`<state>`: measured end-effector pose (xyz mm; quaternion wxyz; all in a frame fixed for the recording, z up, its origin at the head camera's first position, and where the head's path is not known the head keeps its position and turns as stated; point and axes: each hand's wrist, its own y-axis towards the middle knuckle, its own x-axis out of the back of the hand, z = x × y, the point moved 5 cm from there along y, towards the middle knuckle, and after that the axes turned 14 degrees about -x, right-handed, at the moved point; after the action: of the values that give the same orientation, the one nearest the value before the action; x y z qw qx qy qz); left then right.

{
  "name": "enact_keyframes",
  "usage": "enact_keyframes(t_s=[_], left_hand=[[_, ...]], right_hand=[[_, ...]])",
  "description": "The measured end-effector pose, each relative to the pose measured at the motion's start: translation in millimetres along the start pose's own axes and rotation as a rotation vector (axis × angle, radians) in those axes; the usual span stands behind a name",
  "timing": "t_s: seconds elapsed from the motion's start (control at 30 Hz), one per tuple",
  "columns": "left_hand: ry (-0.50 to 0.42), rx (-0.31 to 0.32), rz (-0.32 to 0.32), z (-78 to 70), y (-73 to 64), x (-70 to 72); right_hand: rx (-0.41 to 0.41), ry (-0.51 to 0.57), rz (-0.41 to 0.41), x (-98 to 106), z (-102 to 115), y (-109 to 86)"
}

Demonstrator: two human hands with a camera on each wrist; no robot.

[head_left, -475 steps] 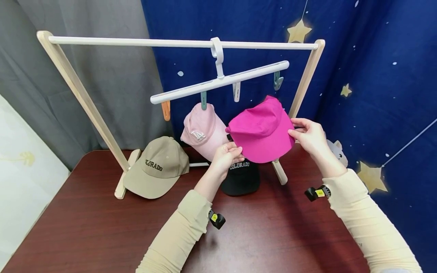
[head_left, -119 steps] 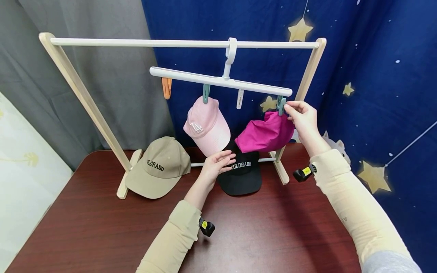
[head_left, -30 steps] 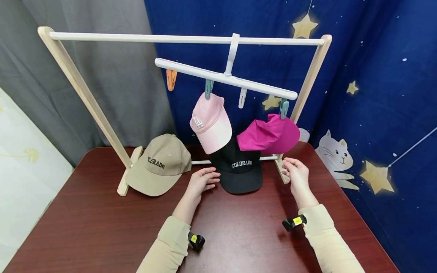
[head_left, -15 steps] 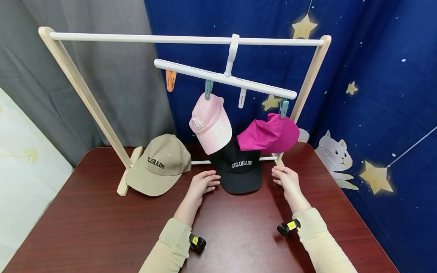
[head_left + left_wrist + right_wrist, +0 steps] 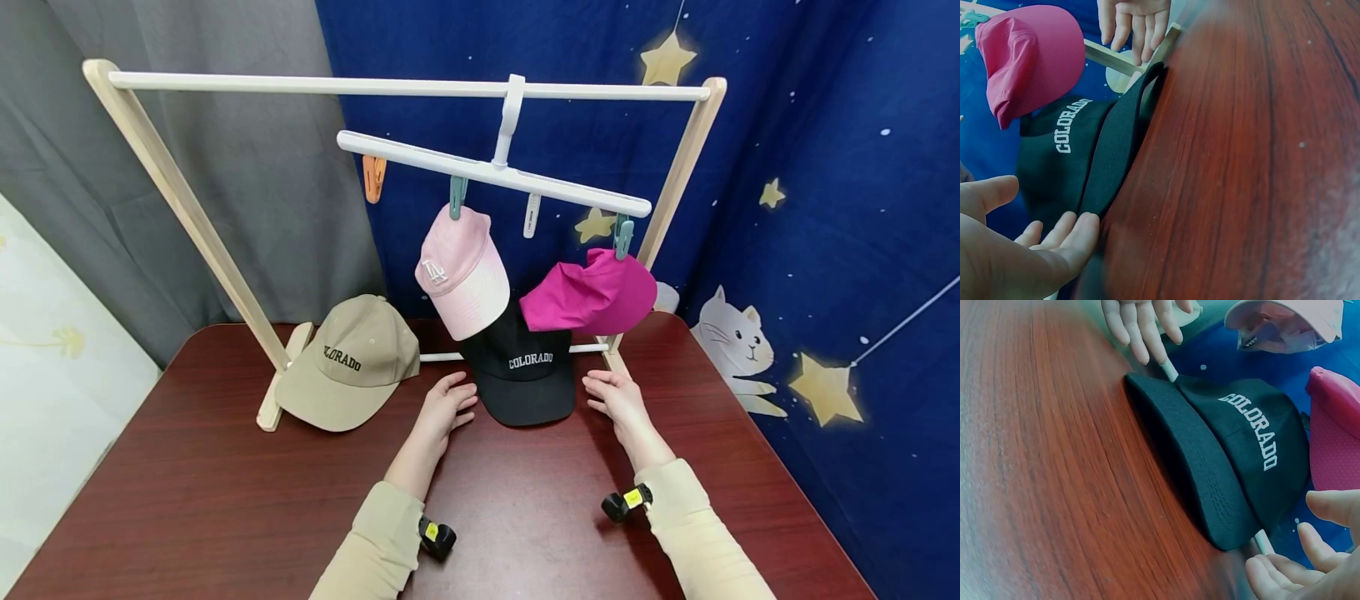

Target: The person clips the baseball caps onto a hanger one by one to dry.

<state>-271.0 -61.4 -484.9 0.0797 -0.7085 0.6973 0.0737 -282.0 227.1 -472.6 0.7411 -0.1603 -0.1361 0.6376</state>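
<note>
A black cap (image 5: pixel 525 398) lettered COLORADO sits on the table, its brim toward me. My left hand (image 5: pixel 442 410) is at the brim's left side, fingers loosely extended; in the left wrist view its fingertips (image 5: pixel 1087 226) overlap the brim's edge, and whether they touch is unclear. My right hand (image 5: pixel 621 402) is just off the cap's right side, relaxed and holding nothing. Above hang a light pink cap (image 5: pixel 467 275) from a teal clip (image 5: pixel 457 197) and a magenta cap (image 5: pixel 588 293) from another teal clip (image 5: pixel 623 237). Both partly cover the black cap's crown.
A white hanger bar (image 5: pixel 427 158), tilted down to the right, hangs from the rack's rod (image 5: pixel 300 84). Its orange clip (image 5: pixel 373 179) and white clip (image 5: pixel 532 216) hold nothing. On the left, a khaki cap (image 5: pixel 352 354) rests against the rack's foot (image 5: pixel 270 408).
The magenta cap, earlier held in both hands, now hangs from the right clip, and the hanger's right end has dropped. Both hands came down beside the black cap; the right has just moved left.
</note>
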Motion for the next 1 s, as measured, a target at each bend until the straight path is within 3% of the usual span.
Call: enact_keyframes(t_s=[0.5,1.0], left_hand=[[-0.042,0.042,0.044,6.1,-0.1,-5.1],[-0.074,0.088,0.087,7.1,1.0,-5.0]], right_hand=[[-0.072,-0.069,0.086,-15,-8,3.8],[-0.066,-0.137,0.097,-20,-10,3.9]])
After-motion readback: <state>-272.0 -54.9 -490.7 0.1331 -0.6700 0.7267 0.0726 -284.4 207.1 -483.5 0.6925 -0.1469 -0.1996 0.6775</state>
